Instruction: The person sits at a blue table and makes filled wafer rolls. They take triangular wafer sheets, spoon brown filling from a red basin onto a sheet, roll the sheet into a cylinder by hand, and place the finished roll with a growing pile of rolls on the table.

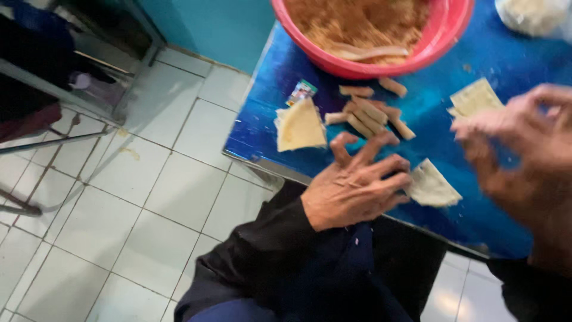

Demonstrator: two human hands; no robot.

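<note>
In the head view, the person is sitting at a blue table (512, 65) and is looking down at both hands. The left hand (357, 182) is lying near the front edge of the table, with its fingers (381, 167) spread wide and holding nothing. The fingertips are pointing toward a triangular piece of pale dough wrapper (432, 186), which is lying flat just beside them on the right and seems to be touching them. The right hand (524, 155) is hanging over the right part of the table and is blurred; its fingers (482, 122) are curled loosely, and I cannot tell whether they are holding something. Just behind this hand a squarish wrapper (473, 97) is lying on the table. Another folded wrapper (299, 126) is lying near the left edge of the table, and a small colourful packet (301, 91) is resting just behind it. Between the wrappers, a little heap of rolled brown sticks (370, 110) is lying in front of a red bowl (444, 36), which is carrying a brownish filling (357, 21). A whitish bundle (530, 13) is showing at the far right corner. Beside the table, the white tiled floor (119, 203) is showing, and the dark sleeve (268, 244) is covering the left arm
</note>
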